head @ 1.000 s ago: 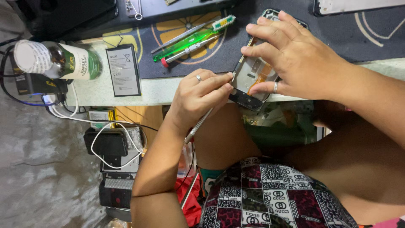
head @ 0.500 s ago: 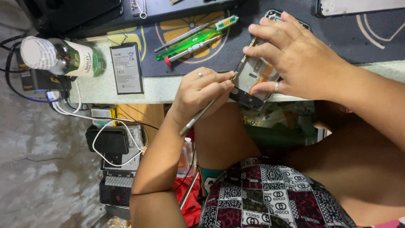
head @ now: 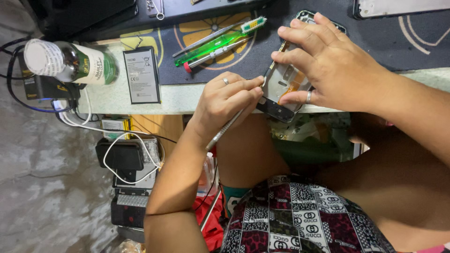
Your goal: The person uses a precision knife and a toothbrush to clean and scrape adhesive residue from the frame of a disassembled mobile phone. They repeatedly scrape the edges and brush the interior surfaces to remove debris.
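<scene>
An opened phone frame [head: 281, 89] lies at the near edge of the table, half on a dark work mat [head: 398, 42]. My right hand [head: 333, 65] rests over it, fingers spread and pressing its edges, with a ring on one finger. My left hand [head: 225, 100] pinches a thin metal tool [head: 224, 131] like a pen. The tool's tip is at the frame's left edge, and its handle slants down toward my lap. The tip itself is hidden by my fingers.
A flat black battery [head: 141, 75] and a lying bottle with a white cap [head: 70, 63] sit left of my hands. A green toothbrush [head: 220, 42], tweezers [head: 201, 41] and a red-tipped pen [head: 211, 55] lie on the mat. White cables [head: 122, 140] and a black box [head: 119, 154] are below.
My left hand has turned slightly, so more of the tool's handle shows below the wrist. My right hand keeps its hold on the phone frame.
</scene>
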